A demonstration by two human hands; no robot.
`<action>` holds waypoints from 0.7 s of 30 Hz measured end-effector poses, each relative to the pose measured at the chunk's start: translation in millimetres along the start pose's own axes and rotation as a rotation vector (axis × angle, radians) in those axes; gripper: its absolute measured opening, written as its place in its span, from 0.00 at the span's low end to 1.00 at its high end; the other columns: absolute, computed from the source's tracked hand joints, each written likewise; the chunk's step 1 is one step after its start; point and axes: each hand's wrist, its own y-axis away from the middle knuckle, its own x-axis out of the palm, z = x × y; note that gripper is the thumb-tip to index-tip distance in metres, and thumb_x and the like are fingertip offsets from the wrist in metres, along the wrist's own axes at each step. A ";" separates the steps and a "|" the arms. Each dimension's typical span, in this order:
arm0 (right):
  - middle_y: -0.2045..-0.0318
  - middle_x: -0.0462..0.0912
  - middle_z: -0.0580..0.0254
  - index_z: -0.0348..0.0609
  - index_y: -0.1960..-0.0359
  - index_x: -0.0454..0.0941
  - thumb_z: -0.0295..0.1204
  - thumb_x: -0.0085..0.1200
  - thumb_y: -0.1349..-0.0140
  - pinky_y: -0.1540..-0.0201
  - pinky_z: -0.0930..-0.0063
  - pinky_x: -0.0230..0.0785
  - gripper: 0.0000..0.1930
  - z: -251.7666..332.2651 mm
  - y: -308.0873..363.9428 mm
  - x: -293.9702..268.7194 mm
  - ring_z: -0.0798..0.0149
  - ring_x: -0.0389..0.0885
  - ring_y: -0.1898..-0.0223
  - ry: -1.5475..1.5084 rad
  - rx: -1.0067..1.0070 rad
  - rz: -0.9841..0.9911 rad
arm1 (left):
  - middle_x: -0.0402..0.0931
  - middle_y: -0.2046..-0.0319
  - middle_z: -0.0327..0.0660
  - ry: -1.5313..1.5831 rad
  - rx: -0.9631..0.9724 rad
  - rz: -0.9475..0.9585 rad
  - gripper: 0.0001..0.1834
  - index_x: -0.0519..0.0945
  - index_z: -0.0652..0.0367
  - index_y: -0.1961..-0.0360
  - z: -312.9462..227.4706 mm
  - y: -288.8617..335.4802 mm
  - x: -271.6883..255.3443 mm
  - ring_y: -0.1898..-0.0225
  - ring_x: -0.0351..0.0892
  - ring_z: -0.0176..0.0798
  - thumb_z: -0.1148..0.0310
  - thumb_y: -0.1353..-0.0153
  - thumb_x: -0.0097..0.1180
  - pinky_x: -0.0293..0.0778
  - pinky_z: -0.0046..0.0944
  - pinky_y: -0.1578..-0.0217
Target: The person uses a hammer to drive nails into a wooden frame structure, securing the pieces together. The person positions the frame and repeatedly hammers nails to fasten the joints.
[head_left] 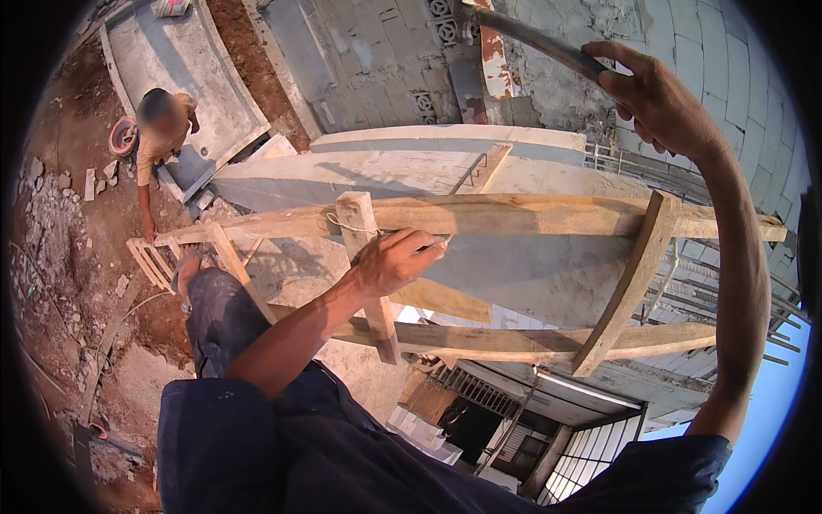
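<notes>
A wooden ladder (548,214) of rough timber crosses in front of me, with crosspieces nailed or tied between two long rails. My left hand (396,261) is closed beside the upper rail and the middle crosspiece (353,214), where a thin wire or cord loop (336,224) is wound. Something thin and pale shows at its fingertips, too small to name. Raised at the upper right, my right hand (655,103) grips a long dark bar-like tool (539,38). The tool's far end reaches the top edge of the view, so its kind is unclear.
At the left, a co-worker (163,128) bends down with one hand at the ladder's end, near a reddish bucket (122,135). Rubble (56,223) covers the ground there. Concrete beams (411,167) lie beyond the ladder; steel rods (728,283) jut out at right.
</notes>
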 end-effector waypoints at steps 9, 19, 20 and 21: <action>0.77 0.69 0.68 0.57 0.33 0.64 0.45 0.41 0.24 0.89 0.84 0.63 0.22 -16.0 2.9 5.0 0.81 0.66 0.85 -0.122 -0.016 -0.412 | 0.80 0.67 0.35 -0.020 -0.009 0.005 0.10 0.85 0.54 0.63 2.3 -0.5 -4.9 0.69 0.82 0.36 0.74 0.48 0.69 0.81 0.35 0.74; 0.81 0.75 0.63 0.53 0.37 0.72 0.38 0.45 0.27 0.81 0.73 0.75 0.19 4.0 13.1 7.4 0.73 0.77 0.83 0.061 0.100 0.228 | 0.79 0.68 0.37 -0.039 -0.003 0.013 0.09 0.85 0.55 0.63 2.4 0.0 -6.4 0.70 0.81 0.36 0.75 0.48 0.68 0.80 0.34 0.74; 0.82 0.74 0.63 0.52 0.36 0.71 0.36 0.43 0.26 0.83 0.73 0.74 0.19 0.5 13.2 0.0 0.73 0.75 0.84 0.006 0.082 0.084 | 0.79 0.68 0.37 -0.050 -0.004 0.020 0.09 0.85 0.55 0.64 0.5 -0.5 -4.9 0.70 0.81 0.37 0.74 0.48 0.68 0.80 0.35 0.74; 0.81 0.74 0.63 0.52 0.37 0.71 0.36 0.42 0.26 0.84 0.72 0.73 0.18 -5.5 13.8 -1.3 0.73 0.75 0.85 -0.043 0.029 -0.055 | 0.79 0.68 0.37 -0.041 0.002 0.013 0.09 0.85 0.55 0.64 -0.5 -0.9 -3.0 0.70 0.81 0.37 0.75 0.48 0.68 0.80 0.35 0.74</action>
